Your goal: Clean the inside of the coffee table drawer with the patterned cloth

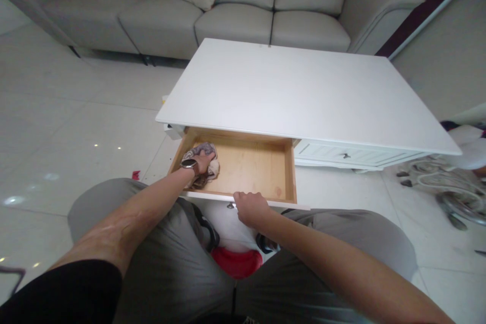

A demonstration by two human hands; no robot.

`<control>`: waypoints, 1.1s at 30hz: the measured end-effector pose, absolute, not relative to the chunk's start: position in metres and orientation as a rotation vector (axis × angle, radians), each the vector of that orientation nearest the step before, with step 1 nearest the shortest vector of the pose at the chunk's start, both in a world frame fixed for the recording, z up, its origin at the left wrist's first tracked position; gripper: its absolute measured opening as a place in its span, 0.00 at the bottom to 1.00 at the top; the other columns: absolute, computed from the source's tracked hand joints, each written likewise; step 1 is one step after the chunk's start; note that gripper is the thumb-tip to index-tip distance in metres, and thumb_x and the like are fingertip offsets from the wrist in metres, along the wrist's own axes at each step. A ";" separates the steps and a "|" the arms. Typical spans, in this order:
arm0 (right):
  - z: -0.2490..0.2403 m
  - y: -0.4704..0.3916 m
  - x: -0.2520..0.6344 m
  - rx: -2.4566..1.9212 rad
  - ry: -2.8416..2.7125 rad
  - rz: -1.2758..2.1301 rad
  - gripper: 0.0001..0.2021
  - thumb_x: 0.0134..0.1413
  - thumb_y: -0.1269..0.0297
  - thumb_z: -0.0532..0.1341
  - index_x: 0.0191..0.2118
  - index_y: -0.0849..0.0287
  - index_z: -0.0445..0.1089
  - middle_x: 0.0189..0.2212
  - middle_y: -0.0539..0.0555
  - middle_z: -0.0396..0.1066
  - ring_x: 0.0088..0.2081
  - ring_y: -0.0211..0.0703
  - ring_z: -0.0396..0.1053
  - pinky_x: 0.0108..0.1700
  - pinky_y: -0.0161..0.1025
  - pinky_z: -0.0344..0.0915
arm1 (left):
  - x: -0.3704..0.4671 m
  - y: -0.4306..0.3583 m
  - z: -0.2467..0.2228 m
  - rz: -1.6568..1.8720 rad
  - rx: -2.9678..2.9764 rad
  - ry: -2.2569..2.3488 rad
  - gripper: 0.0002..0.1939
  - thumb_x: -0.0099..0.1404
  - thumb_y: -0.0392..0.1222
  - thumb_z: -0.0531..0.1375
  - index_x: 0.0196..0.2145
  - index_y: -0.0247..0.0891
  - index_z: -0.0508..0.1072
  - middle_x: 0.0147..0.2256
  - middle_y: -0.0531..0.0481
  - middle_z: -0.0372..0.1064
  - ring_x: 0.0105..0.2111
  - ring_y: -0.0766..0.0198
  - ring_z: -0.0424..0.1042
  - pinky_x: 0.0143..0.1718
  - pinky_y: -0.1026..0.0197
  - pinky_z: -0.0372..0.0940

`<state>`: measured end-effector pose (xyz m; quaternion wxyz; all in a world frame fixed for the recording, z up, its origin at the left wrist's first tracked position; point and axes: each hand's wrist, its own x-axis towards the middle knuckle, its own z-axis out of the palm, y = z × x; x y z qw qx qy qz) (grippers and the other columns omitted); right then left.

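Note:
A wooden drawer is pulled out from the white coffee table in front of me. Inside its left end, my left hand, with a watch on the wrist, presses on a crumpled patterned cloth; the fingers are bent over the cloth and partly hidden. My right hand grips the drawer's white front edge, just right of the small dark knob. Apart from the cloth, the drawer's bare wooden bottom shows.
A closed drawer with a knob is at the table's right. Behind stands a grey sofa. Below, between my legs, is a red plastic object. A metal-framed item lies on the floor at right, and a red scrap at left.

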<state>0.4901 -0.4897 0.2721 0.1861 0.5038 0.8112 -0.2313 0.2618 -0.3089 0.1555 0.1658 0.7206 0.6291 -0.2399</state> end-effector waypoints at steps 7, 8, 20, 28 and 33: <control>0.273 -0.487 0.486 1.453 2.259 -0.685 0.15 0.70 0.70 0.52 0.57 0.63 0.67 0.51 0.66 0.77 0.51 0.55 0.79 0.49 0.51 0.73 | 0.279 -0.293 0.156 -0.414 2.151 1.988 0.31 0.74 0.51 0.50 0.73 0.50 0.56 0.67 0.33 0.57 0.66 0.38 0.58 0.60 0.43 0.61; 0.274 -0.487 0.486 1.460 2.255 -0.689 0.14 0.71 0.70 0.52 0.57 0.63 0.68 0.50 0.67 0.78 0.51 0.55 0.79 0.50 0.51 0.73 | 0.283 -0.292 0.153 -0.404 2.137 1.994 0.32 0.74 0.51 0.50 0.73 0.50 0.56 0.67 0.33 0.57 0.67 0.37 0.57 0.61 0.40 0.60; 0.286 -0.488 0.476 1.515 2.188 -0.664 0.17 0.70 0.72 0.49 0.57 0.66 0.70 0.49 0.69 0.78 0.50 0.56 0.78 0.49 0.52 0.72 | 0.412 -0.307 0.133 -0.503 2.001 1.778 0.44 0.67 0.60 0.53 0.77 0.50 0.48 0.77 0.37 0.35 0.75 0.26 0.32 0.67 0.23 0.40; 0.276 -0.486 0.476 1.427 2.213 -0.737 0.16 0.67 0.73 0.54 0.54 0.65 0.75 0.53 0.71 0.77 0.54 0.61 0.75 0.54 0.58 0.72 | 0.530 -0.332 0.139 -0.412 2.182 1.202 0.55 0.54 0.59 0.66 0.75 0.44 0.52 0.78 0.34 0.31 0.75 0.27 0.28 0.70 0.24 0.28; 0.274 -0.485 0.478 1.441 2.232 -0.771 0.19 0.66 0.74 0.54 0.56 0.63 0.76 0.56 0.69 0.76 0.54 0.62 0.75 0.52 0.60 0.73 | 0.532 -0.330 0.138 -0.192 2.398 0.879 0.51 0.55 0.58 0.68 0.70 0.36 0.55 0.75 0.30 0.43 0.73 0.37 0.45 0.72 0.38 0.44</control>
